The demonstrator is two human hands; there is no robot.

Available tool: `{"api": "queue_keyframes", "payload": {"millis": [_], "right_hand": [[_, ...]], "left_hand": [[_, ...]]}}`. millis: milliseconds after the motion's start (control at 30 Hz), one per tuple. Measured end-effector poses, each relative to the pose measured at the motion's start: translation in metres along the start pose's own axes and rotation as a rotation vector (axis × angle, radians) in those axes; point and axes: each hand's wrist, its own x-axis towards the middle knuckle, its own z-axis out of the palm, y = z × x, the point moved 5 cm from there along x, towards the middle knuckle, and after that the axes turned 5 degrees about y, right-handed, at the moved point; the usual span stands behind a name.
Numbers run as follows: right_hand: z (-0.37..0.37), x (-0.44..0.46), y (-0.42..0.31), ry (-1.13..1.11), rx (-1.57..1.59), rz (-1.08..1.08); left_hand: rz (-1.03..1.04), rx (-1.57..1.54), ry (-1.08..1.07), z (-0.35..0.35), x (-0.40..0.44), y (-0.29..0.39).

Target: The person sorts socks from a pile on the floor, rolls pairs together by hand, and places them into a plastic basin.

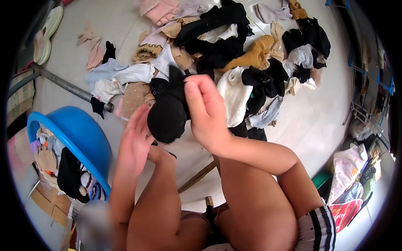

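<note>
In front of me, above my knees, my right hand (206, 113) grips a rolled black sock bundle (168, 117). Its thumb and curled fingers close on the bundle's right side, and a short black flap sticks up from the top. At the bundle's left side is my left hand (136, 138), fingers stretched out and slightly blurred. Whether its fingertips touch the fabric I cannot tell. Beyond my hands a loose pile of socks and stockings lies on the floor, with a white fuzzy sock (234, 96), mustard knitwear (251, 54) and black pieces (220, 25) among them.
A blue basin (79, 125) holding mixed socks tilts at my left, near a metal pole (69, 87). Pale shoes (48, 35) lie at the upper left. On the right are metal racks (368, 113) and filled bags (347, 171). Cardboard (48, 203) lies at the lower left.
</note>
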Motion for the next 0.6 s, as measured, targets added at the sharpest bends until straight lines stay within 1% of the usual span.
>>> {"api": "queue_keyframes", "payload": {"millis": [33,67,100,133,167,200,267,300,367,400,433,467,500,533,567,600], "right_hand": [[-0.002,-0.001,-0.014,-0.030,0.016,0.043],[0.005,-0.008,-0.027,-0.163,0.058,0.144],[0.012,-0.015,-0.036,-0.292,0.101,0.248],[0.015,-0.017,-0.053,-0.441,-0.081,-0.052],[0.019,-0.023,-0.061,-0.558,-0.090,-0.106],[0.021,-0.025,-0.069,-0.604,-0.152,-0.213],[0.008,-0.026,-0.084,-0.632,-0.146,-0.302],[-0.005,-0.026,-0.095,-0.629,-0.135,-0.334],[-0.034,-0.026,-0.119,-0.603,-0.101,-0.422],[-0.048,-0.026,-0.130,-0.586,-0.090,-0.469],[-0.060,-0.025,-0.139,-0.568,-0.087,-0.504],[-0.070,-0.025,-0.148,-0.552,-0.087,-0.548],[-0.078,-0.028,-0.156,-0.542,-0.086,-0.601],[-0.083,-0.028,-0.161,-0.530,-0.092,-0.633],[-0.087,-0.028,-0.164,-0.523,-0.102,-0.661],[-0.091,-0.028,-0.167,-0.520,-0.105,-0.689]], "left_hand": [[0.099,0.031,-0.113,0.006,-0.009,0.001],[0.195,0.068,-0.228,0.012,-0.016,0.003],[0.250,0.143,-0.241,0.031,-0.023,0.007],[0.395,0.600,-0.144,0.024,-0.024,0.015],[0.550,0.929,-0.034,0.008,-0.029,0.024],[0.682,1.258,0.122,-0.008,-0.035,0.033],[0.807,0.737,0.500,-0.074,-0.081,0.059],[0.730,0.016,0.644,-0.109,-0.103,0.066],[1.074,0.167,1.114,-0.100,-0.161,0.132],[1.186,0.699,1.203,-0.099,-0.189,0.150],[1.330,1.191,1.345,-0.097,-0.216,0.162],[1.369,1.070,1.674,-0.123,-0.238,0.153],[1.252,1.048,1.563,-0.169,-0.257,0.153],[1.109,0.928,1.514,-0.222,-0.276,0.146],[0.981,0.767,1.459,-0.246,-0.278,0.130],[0.724,0.554,1.613,-0.287,-0.293,0.108]]}}
